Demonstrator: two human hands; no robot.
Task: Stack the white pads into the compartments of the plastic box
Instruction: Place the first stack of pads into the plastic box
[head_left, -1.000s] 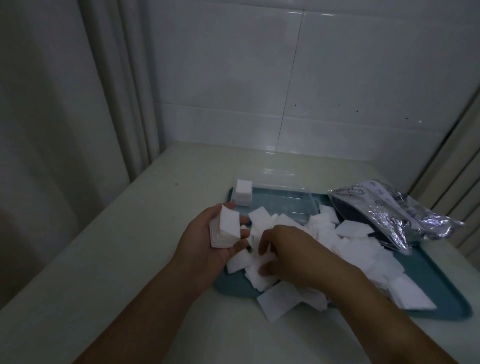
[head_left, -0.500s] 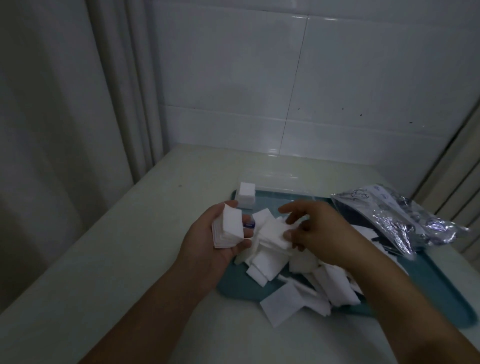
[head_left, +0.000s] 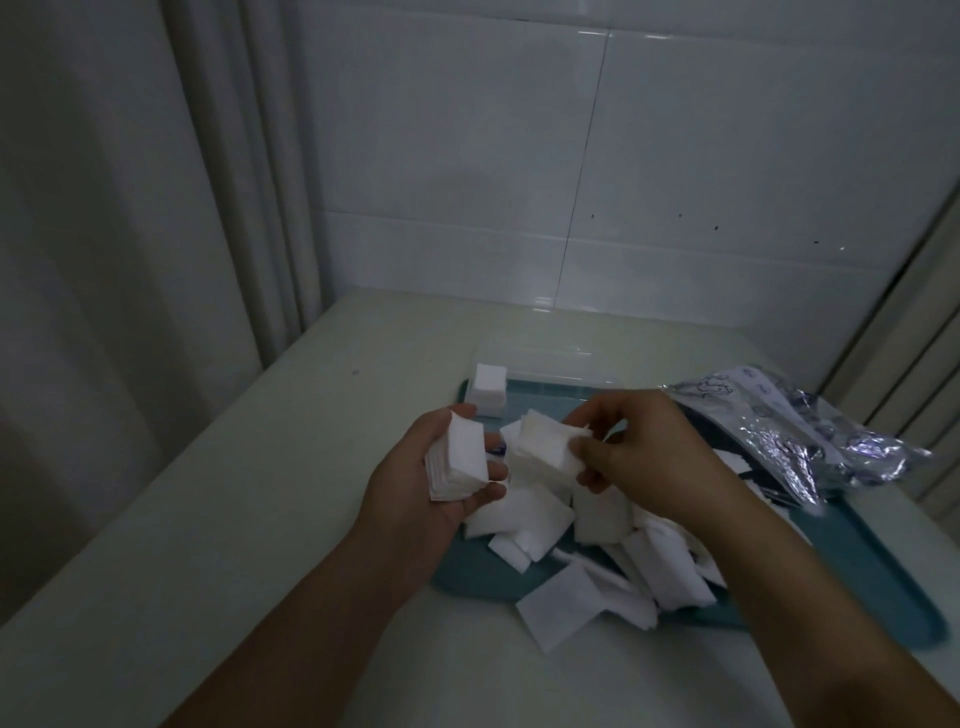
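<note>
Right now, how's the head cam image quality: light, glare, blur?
Head view: dim, bluish cast overall; white pads stay readable, the clear box barely shows; glare streaks on the foil bag and wall tile; wide-angle bending at the edges; hands look sharp, no evident motion blur.

No legible text, only blurred print on foil bag (head_left: 795, 431).

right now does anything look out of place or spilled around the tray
Yes. The loose white pads lie in a jumbled heap on the teal tray, and one pad hangs over the near rim onto the table. The silver bag sits crumpled across the tray's far right edge.
</note>
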